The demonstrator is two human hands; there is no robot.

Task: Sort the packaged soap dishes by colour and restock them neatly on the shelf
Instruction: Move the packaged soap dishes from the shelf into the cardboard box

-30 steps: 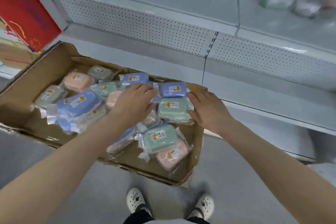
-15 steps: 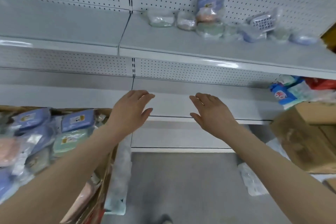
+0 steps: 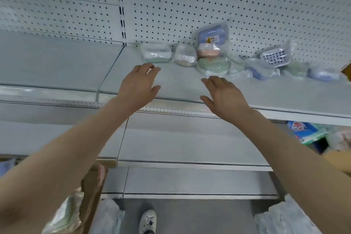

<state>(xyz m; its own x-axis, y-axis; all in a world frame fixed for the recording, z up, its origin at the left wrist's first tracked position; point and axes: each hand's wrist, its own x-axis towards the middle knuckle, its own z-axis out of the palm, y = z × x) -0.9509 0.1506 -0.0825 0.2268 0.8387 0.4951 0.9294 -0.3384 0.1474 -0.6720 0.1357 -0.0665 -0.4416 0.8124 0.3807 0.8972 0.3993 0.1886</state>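
I see the packaged soap dishes (image 3: 212, 62) in a loose, mixed-colour row at the back of the upper shelf (image 3: 266, 95), right of the upright. A blue dish (image 3: 211, 35) leans against the pegboard (image 3: 171, 5) on top of a pink dish (image 3: 208, 53), which sits on a green dish (image 3: 213, 65). Left of that stack lie two pale packs (image 3: 155, 55), side by side. To the right are more green and blue packs, blurred in their wrappers, and a slotted white tray (image 3: 275, 57) tilted against the pegboard.

My left hand (image 3: 138, 83) reaches over the shelf's front, fingers spread and loosely straight, with nothing in it, just short of the leftmost pale pack. My right hand (image 3: 226, 93) is likewise spread and holds nothing, near the green dish. I cannot tell whether either palm touches the shelf.

On a lower shelf at far right is a blue bag (image 3: 302, 129). A cardboard box (image 3: 93, 186) stands at lower left, and a white shoe (image 3: 148, 222) is on the floor.
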